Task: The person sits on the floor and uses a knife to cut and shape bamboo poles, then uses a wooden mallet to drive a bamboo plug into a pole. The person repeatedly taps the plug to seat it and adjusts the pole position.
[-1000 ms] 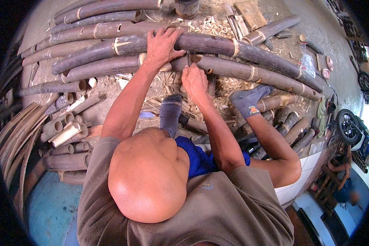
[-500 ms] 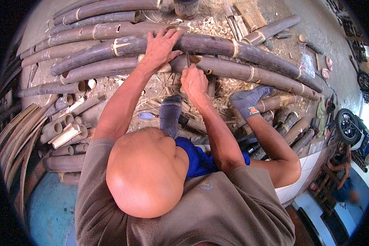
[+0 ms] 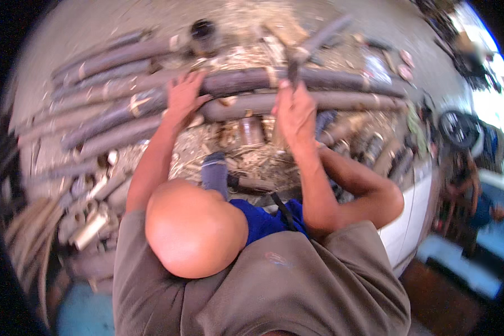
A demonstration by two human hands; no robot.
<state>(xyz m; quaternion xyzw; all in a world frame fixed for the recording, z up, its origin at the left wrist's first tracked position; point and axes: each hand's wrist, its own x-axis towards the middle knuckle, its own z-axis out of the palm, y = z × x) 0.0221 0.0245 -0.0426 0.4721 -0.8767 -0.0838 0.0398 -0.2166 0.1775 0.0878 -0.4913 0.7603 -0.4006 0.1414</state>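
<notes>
Two long bamboo poles lie side by side across the space in front of me: a dark one [image 3: 241, 81] on the far side and a browner one [image 3: 241, 105] on the near side. My left hand [image 3: 183, 99] rests on the dark pole, fingers spread. In my right hand [image 3: 297, 115] is a knife [image 3: 293, 71], gripped with its dark blade pointing away from me, above the poles. Motion blurs the blade and the hand. The browner pole has a pale cut opening [image 3: 227, 101] between my hands.
More bamboo poles [image 3: 117, 55] lie at the far left. Cut tubes and bent strips [image 3: 36, 229] pile up at the near left. A dark round container [image 3: 204, 38] stands beyond the poles. Shavings litter the floor; a wheel [image 3: 456, 129] and another person [image 3: 481, 210] are at right.
My right hand has lifted the knife out of the opening in the near pole and moved right. The left hand stays on the dark pole. The whole view has shifted.
</notes>
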